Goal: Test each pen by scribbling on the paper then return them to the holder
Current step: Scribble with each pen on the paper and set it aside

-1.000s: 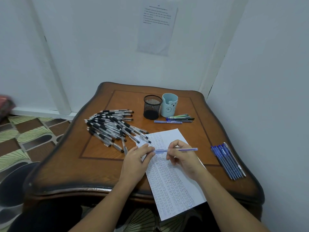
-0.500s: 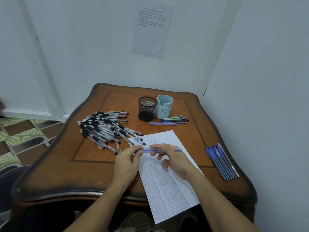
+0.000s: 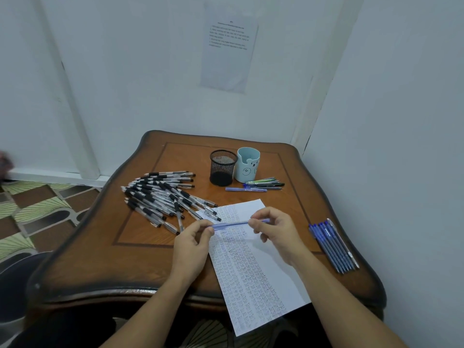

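Observation:
A blue pen is held level above the scribbled paper. My left hand pinches its left end, and my right hand pinches its right end. A black mesh holder and a light blue bear holder stand at the back of the table. A big pile of black-grip pens lies to the left of the paper. A row of blue pens lies at the table's right edge. A few mixed pens lie in front of the holders.
The wooden table stands in a corner, with white walls behind and to the right. A printed sheet is stuck on the back wall. Patterned floor shows to the left. The paper overhangs the table's near edge.
The two hands have drawn a little apart along the pen, and the camera view has shifted slightly. The pen stays level above the paper.

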`<state>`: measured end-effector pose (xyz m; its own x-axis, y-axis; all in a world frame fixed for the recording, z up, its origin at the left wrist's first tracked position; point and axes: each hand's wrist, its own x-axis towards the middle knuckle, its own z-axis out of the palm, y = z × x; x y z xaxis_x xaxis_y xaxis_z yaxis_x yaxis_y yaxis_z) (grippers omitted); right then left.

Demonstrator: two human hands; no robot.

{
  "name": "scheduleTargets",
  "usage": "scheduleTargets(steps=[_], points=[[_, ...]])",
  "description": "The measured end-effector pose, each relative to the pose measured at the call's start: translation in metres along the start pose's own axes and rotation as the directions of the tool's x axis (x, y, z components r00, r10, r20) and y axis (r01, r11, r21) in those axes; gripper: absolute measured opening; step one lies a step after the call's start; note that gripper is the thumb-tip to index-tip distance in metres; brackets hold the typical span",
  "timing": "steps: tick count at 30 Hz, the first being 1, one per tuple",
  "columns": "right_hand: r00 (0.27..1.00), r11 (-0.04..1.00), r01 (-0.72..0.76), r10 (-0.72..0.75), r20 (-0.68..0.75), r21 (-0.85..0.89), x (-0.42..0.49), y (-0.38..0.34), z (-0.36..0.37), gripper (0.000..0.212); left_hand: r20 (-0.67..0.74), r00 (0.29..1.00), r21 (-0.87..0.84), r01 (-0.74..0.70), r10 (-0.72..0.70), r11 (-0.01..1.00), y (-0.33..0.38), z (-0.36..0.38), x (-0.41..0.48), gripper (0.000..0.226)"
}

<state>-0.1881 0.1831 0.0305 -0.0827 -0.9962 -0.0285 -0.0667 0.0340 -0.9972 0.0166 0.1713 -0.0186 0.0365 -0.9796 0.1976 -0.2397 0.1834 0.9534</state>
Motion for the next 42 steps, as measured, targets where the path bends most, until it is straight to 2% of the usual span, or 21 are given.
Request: scheduleTargets(steps=[2, 3, 6, 8, 10, 14, 17, 20, 23, 25, 29, 33, 37, 42], points=[[1.000, 0.995, 0.014, -0.014, 0.005, -0.103, -0.002, 0.003, -0.010, 0.007, -0.005, 1.000, 0.000, -0.009, 0.009, 1.000, -0.001, -0.001, 0.001, 0.019], [1.000, 0.976, 0.026, -0.023, 0.017, -0.214, -0.002, 0.005, -0.014, 0.008, -0.001, 1.000, 0.008, -0.013, 0.013, 1.000, -0.002, -0.001, 0.001, 0.019], [0.992, 0.809, 0.110, -0.056, 0.110, -0.578, -0.002, 0.009, -0.020, 0.010, 0.019, 0.999, 0.034, -0.028, 0.027, 0.999, -0.001, 0.000, -0.001, 0.019], [0.982, 0.701, 0.176, -0.072, 0.177, -0.691, -0.002, 0.010, -0.016, 0.017, 0.043, 0.997, 0.063, -0.065, 0.063, 0.996, 0.003, 0.000, -0.004, 0.021], [0.973, 0.646, 0.215, -0.080, 0.215, -0.732, 0.000, 0.010, -0.009, 0.023, 0.058, 0.995, 0.085, -0.089, 0.085, 0.992, 0.006, 0.000, -0.006, 0.022], [0.966, 0.616, 0.241, -0.076, 0.248, -0.750, 0.000, 0.011, -0.005, 0.022, 0.078, 0.994, 0.102, -0.090, 0.082, 0.991, 0.006, 0.000, -0.007, 0.011], [0.982, 0.648, 0.188, -0.100, 0.162, -0.738, 0.000, 0.009, -0.023, 0.019, 0.244, 0.969, 0.222, -0.102, 0.045, 0.970, 0.004, 0.000, -0.004, 0.054], [0.989, 0.701, 0.081, -0.144, -0.030, -0.709, -0.002, 0.009, -0.054, 0.018, 0.381, 0.924, 0.358, -0.190, 0.043, 0.914, -0.002, 0.002, 0.001, 0.081], [0.961, 0.751, -0.086, -0.112, -0.254, -0.655, -0.006, 0.009, -0.093, 0.017, 0.477, 0.879, 0.485, -0.283, 0.021, 0.828, -0.008, 0.004, 0.005, 0.106], [0.917, 0.757, -0.193, -0.087, -0.390, -0.624, -0.008, 0.012, -0.122, 0.018, 0.498, 0.867, 0.529, -0.326, 0.025, 0.784, -0.010, 0.005, 0.007, 0.100], [0.806, 0.754, -0.384, -0.008, -0.591, -0.534, -0.014, 0.024, -0.170, 0.023, 0.503, 0.863, 0.530, -0.344, 0.039, 0.775, -0.011, 0.006, 0.008, 0.093], [0.786, 0.710, -0.482, 0.093, -0.611, -0.513, -0.018, 0.038, -0.184, 0.022, 0.500, 0.865, 0.533, -0.341, 0.037, 0.774, -0.007, 0.007, 0.008, 0.096], [0.817, 0.688, -0.467, 0.096, -0.569, -0.555, -0.019, 0.038, -0.180, 0.024, 0.534, 0.845, 0.609, -0.391, 0.008, 0.690, -0.008, 0.010, 0.009, 0.107], [0.818, 0.709, -0.460, 0.105, -0.566, -0.534, -0.024, 0.036, -0.181, 0.030, 0.533, 0.846, 0.625, -0.389, -0.006, 0.676, -0.009, 0.011, 0.009, 0.108]])
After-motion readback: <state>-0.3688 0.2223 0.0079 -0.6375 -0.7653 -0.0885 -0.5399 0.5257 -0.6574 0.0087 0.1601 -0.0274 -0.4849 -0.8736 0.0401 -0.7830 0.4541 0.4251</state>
